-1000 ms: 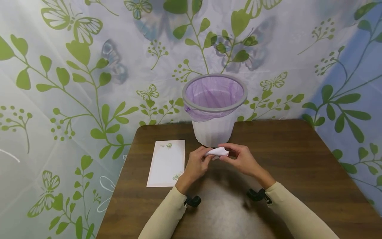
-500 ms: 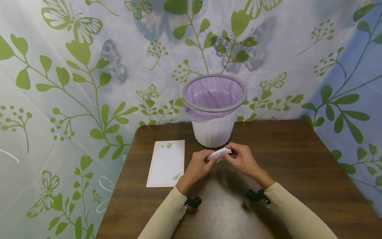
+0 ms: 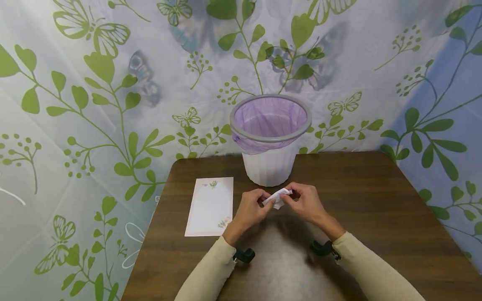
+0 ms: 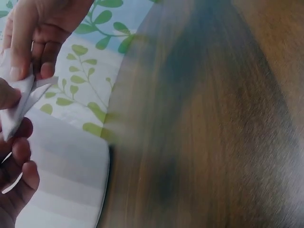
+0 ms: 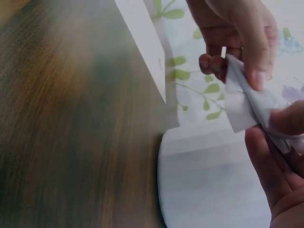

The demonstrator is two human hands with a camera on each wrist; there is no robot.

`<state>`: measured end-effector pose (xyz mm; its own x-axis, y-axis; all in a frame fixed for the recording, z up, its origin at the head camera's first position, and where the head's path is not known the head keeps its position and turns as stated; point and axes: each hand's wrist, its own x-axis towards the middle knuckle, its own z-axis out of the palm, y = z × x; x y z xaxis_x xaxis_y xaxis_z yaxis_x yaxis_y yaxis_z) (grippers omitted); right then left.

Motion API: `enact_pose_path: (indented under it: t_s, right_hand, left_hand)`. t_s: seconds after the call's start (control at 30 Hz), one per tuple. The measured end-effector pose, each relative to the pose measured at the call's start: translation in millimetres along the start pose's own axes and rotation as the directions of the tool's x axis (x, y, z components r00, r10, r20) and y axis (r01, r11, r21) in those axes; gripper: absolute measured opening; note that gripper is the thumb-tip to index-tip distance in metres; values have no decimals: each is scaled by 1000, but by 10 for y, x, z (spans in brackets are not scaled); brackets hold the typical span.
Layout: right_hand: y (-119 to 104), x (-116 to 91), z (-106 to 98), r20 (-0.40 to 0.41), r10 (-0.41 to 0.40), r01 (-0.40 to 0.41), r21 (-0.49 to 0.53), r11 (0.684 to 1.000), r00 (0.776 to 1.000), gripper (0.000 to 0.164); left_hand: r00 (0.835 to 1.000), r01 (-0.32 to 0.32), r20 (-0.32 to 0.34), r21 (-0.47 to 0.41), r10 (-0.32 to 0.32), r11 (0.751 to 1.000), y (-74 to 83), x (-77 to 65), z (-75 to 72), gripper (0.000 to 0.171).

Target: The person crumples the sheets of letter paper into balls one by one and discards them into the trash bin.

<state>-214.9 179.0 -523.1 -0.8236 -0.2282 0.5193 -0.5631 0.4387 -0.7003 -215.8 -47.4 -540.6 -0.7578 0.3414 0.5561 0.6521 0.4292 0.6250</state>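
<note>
A crumpled piece of white paper (image 3: 277, 197) is held between both hands in front of the bin. My left hand (image 3: 249, 210) pinches its left end with thumb and fingers. The right hand (image 3: 306, 203) pinches the other end, thumb on the near side. In the right wrist view, the paper (image 5: 254, 102) appears folded into a narrow strip with a loose flap hanging from it. A similar flap sticks out in the left wrist view, where both thumbs press on the paper (image 4: 19, 97).
Just beyond the hands stands a white bin (image 3: 268, 165) with a grey rim and a purple liner (image 3: 271, 117). A flat sheet of printed paper (image 3: 210, 207) lies left on the brown wooden table (image 3: 361, 184). A leaf-patterned curtain (image 3: 150, 117) hangs behind.
The hands have shifted slightly right and nearer. The paper has turned between the fingers, and a flap now hangs below it. The bin and flat sheet stay put.
</note>
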Motion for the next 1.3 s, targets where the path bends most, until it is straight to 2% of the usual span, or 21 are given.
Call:
enact_pose_path:
  t_s: [0.27, 0.37, 0.43, 0.5, 0.57, 0.63, 0.7, 0.77, 0.87, 0.97, 1.07, 1.2, 1.3]
  right_hand:
    - [-42, 39, 62, -102, -117, 107, -98, 989, 988, 13]
    - [-53, 68, 44, -83, -147, 141, -77, 987, 986, 11]
    - [-53, 78, 14, -36, -143, 142, -31, 989, 989, 11]
    - [-49, 82, -28, 33, -121, 119, 51, 992, 992, 13]
    - [-39, 84, -74, 104, -76, 60, 152, 987, 992, 17]
    - [-36, 92, -113, 176, -34, -11, 248, 969, 984, 20]
    - [-33, 104, -139, 247, 12, -93, 320, 943, 969, 19]
    - [-36, 111, -151, 311, 55, -167, 347, 923, 949, 18]
    - [-47, 112, -150, 383, 103, -251, 359, 899, 918, 28]
    - [-77, 99, -144, 400, 142, -294, 349, 890, 905, 36]
    - [-105, 92, -140, 404, 164, -311, 333, 890, 900, 38]
    - [-112, 96, -125, 402, 146, -283, 308, 908, 904, 37]
    - [-116, 94, -86, 353, 127, -234, 280, 931, 927, 31]
  left_hand:
    - [989, 137, -38, -74, -140, 988, 50, 41, 38, 11]
    - [986, 152, -53, -129, -160, 980, 40, 42, 25, 9]
    - [984, 159, -55, -158, -170, 975, 26, 33, 6, 8]
    - [983, 165, -53, -176, -176, 971, 4, 17, -19, 7]
    - [984, 165, -44, -177, -175, 970, -21, 3, -44, 6]
    - [987, 152, -29, -174, -159, 973, -42, -7, -68, 6]
    - [989, 140, -14, -170, -144, 976, -61, -15, -86, 8]
    - [989, 144, 0, -174, -147, 974, -76, -23, -100, 11]
    - [981, 193, 11, -197, -194, 961, -94, -33, -122, 13]
    - [966, 258, 33, -235, -258, 937, -113, -39, -144, 14]
    - [956, 294, 60, -257, -289, 921, -118, -35, -168, 15]
    - [958, 288, 70, -245, -279, 926, -95, -26, -192, 12]
    - [963, 268, 61, -242, -261, 932, -65, -17, -191, 11]
